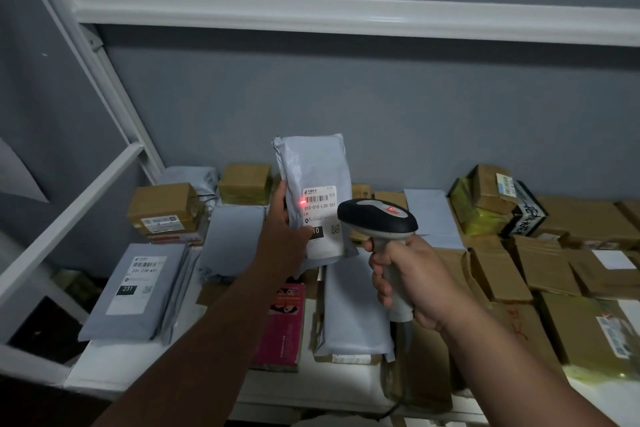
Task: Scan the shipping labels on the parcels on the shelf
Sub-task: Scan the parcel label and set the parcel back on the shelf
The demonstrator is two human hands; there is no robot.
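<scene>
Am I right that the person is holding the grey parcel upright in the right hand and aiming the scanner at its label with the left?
Not quite: the hands are swapped. The head view shows the left hand holding the grey parcel upright, while the right hand aims the scanner at its label.

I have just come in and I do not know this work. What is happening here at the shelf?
A person is scanning parcels. The left hand holds a grey mailer bag upright above the shelf, its shipping label facing the person. The right hand grips a handheld barcode scanner aimed at that label, and a red light spot sits at the left end of the barcode. Other grey bags and cardboard boxes lie on the shelf.
</scene>
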